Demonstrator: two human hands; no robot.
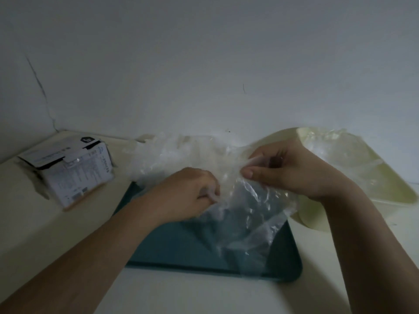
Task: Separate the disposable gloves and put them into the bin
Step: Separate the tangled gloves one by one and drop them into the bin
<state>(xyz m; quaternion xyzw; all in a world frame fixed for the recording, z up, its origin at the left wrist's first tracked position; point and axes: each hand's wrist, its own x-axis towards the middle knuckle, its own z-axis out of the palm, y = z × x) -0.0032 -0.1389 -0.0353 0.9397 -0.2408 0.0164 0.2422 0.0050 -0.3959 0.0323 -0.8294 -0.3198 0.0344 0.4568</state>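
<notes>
Seemingly the job is midway. In the head view, some clear film already lies in the pale bin (385,184) at the frame's right. A heap of disposable gloves (179,152) lies at centre, over the teal tray (181,250). The left hand (188,193) and right hand (283,168) each pinch film with curled fingers, apparently to part one glove. The bin's rim is just beside the right hand. The wall is close behind and a carton (74,168) sits well apart at left.

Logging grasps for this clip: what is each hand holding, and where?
Both pinch the clump of clear disposable gloves near its upper edge: left hand on the left, right hand on the right.
</notes>
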